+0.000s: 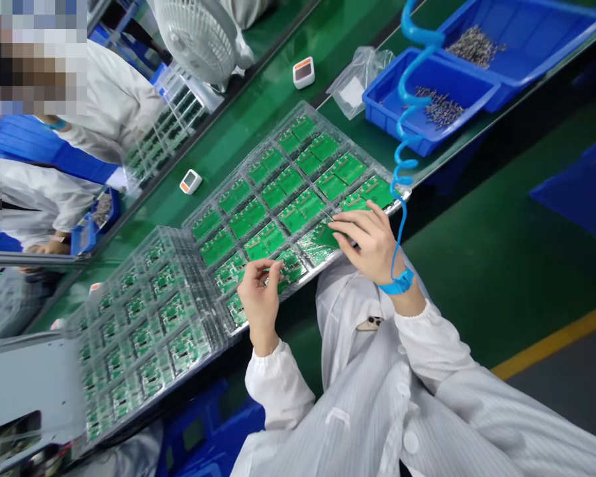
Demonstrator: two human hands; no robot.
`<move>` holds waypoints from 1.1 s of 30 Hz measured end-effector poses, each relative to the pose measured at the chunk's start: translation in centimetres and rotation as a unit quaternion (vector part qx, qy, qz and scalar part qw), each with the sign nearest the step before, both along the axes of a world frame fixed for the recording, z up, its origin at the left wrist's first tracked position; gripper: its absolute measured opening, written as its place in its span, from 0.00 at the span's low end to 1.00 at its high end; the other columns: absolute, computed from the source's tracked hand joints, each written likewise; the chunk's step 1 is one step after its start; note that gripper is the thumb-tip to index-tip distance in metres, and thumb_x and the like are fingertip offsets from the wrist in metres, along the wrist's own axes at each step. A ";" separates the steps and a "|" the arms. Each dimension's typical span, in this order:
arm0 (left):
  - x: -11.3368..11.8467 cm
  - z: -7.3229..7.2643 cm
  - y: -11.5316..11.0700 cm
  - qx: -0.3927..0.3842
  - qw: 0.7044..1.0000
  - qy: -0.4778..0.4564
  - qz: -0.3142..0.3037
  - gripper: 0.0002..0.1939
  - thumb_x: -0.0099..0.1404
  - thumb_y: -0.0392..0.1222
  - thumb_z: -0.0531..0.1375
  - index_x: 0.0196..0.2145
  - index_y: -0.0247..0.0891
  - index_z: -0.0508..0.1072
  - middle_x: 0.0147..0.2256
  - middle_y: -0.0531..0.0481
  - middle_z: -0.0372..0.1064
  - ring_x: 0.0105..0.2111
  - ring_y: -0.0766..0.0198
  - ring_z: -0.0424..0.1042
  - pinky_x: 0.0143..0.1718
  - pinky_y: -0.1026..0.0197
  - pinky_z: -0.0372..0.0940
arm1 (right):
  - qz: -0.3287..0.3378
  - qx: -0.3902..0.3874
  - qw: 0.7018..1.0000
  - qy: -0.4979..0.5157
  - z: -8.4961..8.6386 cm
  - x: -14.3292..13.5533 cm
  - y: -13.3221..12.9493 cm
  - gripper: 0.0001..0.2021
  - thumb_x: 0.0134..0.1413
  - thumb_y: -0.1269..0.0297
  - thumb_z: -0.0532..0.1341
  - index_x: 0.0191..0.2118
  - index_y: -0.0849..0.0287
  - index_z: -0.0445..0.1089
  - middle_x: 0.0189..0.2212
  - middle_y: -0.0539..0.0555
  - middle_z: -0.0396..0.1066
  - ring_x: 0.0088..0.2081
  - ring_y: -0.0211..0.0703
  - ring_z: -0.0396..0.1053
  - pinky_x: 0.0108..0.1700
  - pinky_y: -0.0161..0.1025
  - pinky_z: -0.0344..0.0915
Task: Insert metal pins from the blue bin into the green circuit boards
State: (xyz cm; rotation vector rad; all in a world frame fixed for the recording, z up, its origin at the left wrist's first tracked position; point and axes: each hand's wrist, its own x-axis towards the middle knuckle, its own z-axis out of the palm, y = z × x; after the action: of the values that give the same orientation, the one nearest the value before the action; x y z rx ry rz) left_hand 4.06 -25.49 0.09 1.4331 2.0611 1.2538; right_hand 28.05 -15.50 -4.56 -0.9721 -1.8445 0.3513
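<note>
My right hand (370, 245) reaches over the front edge of a clear plastic tray (302, 109), thumb and fingers at the edge of a green circuit board (324, 236). That board sits askew to its compartment. My left hand (262, 291) is closed in a pinch above the tray's near side, beside another circuit board (293, 265) with parts on it. Whatever the left fingertips hold is too small or hidden to name. Green boards fill the tray's other compartments; those nearest my left hand carry dark and silver parts. A blue wrist strap (398, 283) circles my right wrist.
Blue bins (377, 116) of small metal parts stand at the right, with a coiled blue cord (407, 126) hanging before them. Stacked trays of boards (171, 238) lie to the left. A plastic bag (352, 89), a small timer (304, 71) and a fan (196, 40) are farther back. Co-workers sit opposite.
</note>
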 end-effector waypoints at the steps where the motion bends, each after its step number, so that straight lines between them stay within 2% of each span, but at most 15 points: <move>1: 0.0 -0.1 0.0 0.002 1.000 0.000 0.000 0.12 0.74 0.52 0.68 0.40 0.42 0.77 0.36 0.51 0.80 0.31 0.63 0.80 0.35 0.60 0.76 | -0.006 -0.002 1.000 0.010 -0.1 0.1 0.1 0.11 0.77 0.67 0.62 0.54 0.50 0.83 0.53 0.54 0.84 0.54 0.51 0.81 0.77 0.66 0.63; 4: -0.1 -0.3 -0.2 0.008 1.000 -0.004 -0.001 0.11 0.73 0.51 0.69 0.40 0.42 0.79 0.36 0.51 0.80 0.30 0.64 0.79 0.33 0.62 0.74 | -0.005 -0.017 0.999 0.038 -0.4 0.1 0.3 0.14 0.77 0.69 0.60 0.55 0.51 0.83 0.51 0.55 0.84 0.53 0.51 0.82 0.74 0.63 0.69; 7: -0.2 -0.6 -0.4 -0.001 1.000 -0.007 -0.006 0.10 0.72 0.51 0.70 0.40 0.42 0.80 0.37 0.50 0.80 0.31 0.63 0.79 0.33 0.61 0.74 | 0.016 -0.028 0.998 0.048 -0.7 -0.1 0.3 0.15 0.77 0.70 0.59 0.56 0.52 0.83 0.50 0.55 0.84 0.52 0.50 0.82 0.73 0.63 0.71; 10: -0.3 -0.9 -0.5 -0.008 1.000 0.008 -0.008 0.11 0.73 0.52 0.70 0.40 0.42 0.80 0.38 0.49 0.81 0.33 0.62 0.80 0.36 0.61 0.75 | 0.020 -0.024 0.999 0.036 -0.7 -0.2 0.3 0.15 0.76 0.70 0.60 0.54 0.52 0.83 0.48 0.55 0.84 0.49 0.49 0.82 0.74 0.65 0.70; 15: -0.1 -0.7 -0.5 0.007 0.999 0.033 -0.015 0.10 0.75 0.51 0.69 0.41 0.42 0.80 0.39 0.49 0.80 0.35 0.62 0.80 0.38 0.60 0.75 | -0.046 -0.009 0.999 0.015 -0.5 0.1 0.4 0.10 0.73 0.67 0.65 0.49 0.49 0.85 0.46 0.53 0.84 0.50 0.53 0.79 0.77 0.73 0.60; 18: 0.0 -0.6 -0.5 0.021 0.999 0.044 -0.024 0.09 0.76 0.50 0.68 0.41 0.43 0.79 0.39 0.49 0.79 0.39 0.60 0.80 0.40 0.59 0.75 | -0.052 -0.004 0.999 0.009 -0.3 0.1 0.3 0.08 0.73 0.65 0.66 0.48 0.48 0.85 0.46 0.53 0.84 0.50 0.54 0.78 0.77 0.72 0.60; 21: 0.3 -0.4 -0.4 0.021 0.998 0.044 -0.027 0.09 0.77 0.50 0.67 0.41 0.43 0.78 0.40 0.49 0.79 0.40 0.60 0.80 0.41 0.59 0.75 | -0.008 0.006 1.000 -0.009 -0.2 -0.5 -0.1 0.06 0.73 0.64 0.67 0.47 0.48 0.84 0.48 0.53 0.84 0.53 0.54 0.77 0.77 0.70 0.61; 25: 1.0 -0.3 -0.4 0.027 0.999 0.028 -0.035 0.08 0.77 0.49 0.67 0.42 0.43 0.79 0.40 0.49 0.79 0.40 0.61 0.80 0.41 0.60 0.75 | 0.080 0.015 0.995 -0.051 -0.2 -1.6 -0.9 0.07 0.74 0.64 0.67 0.46 0.49 0.84 0.50 0.52 0.84 0.57 0.53 0.77 0.79 0.69 0.58; 27: 1.4 -0.2 -0.3 0.027 0.999 0.020 -0.042 0.08 0.77 0.49 0.67 0.42 0.43 0.79 0.40 0.49 0.80 0.40 0.60 0.81 0.42 0.59 0.76 | 0.095 0.010 0.994 -0.058 -0.3 -1.9 -1.1 0.07 0.74 0.65 0.66 0.47 0.48 0.84 0.49 0.51 0.84 0.58 0.53 0.78 0.79 0.70 0.56; 29: 1.9 -0.1 -0.3 0.024 0.998 0.011 -0.049 0.09 0.77 0.49 0.67 0.42 0.43 0.79 0.40 0.48 0.81 0.41 0.59 0.82 0.42 0.58 0.77 | 0.071 0.006 0.996 -0.049 -0.3 -1.9 -1.1 0.07 0.73 0.66 0.66 0.48 0.48 0.84 0.51 0.52 0.84 0.59 0.53 0.77 0.79 0.70 0.58; 33: 2.9 -0.2 0.3 0.034 0.997 -0.019 -0.070 0.07 0.77 0.48 0.68 0.42 0.43 0.80 0.40 0.47 0.82 0.42 0.59 0.83 0.43 0.57 0.78 | -0.032 0.008 0.999 -0.035 0.1 -1.1 -0.4 0.08 0.72 0.64 0.67 0.51 0.51 0.83 0.59 0.58 0.80 0.65 0.61 0.73 0.75 0.71 0.62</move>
State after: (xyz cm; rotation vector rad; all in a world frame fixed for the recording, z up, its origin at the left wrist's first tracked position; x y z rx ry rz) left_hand 6.93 -25.20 -0.08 1.5426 1.8752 1.2940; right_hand 26.98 -15.87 -4.43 -1.0419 -1.8723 0.2673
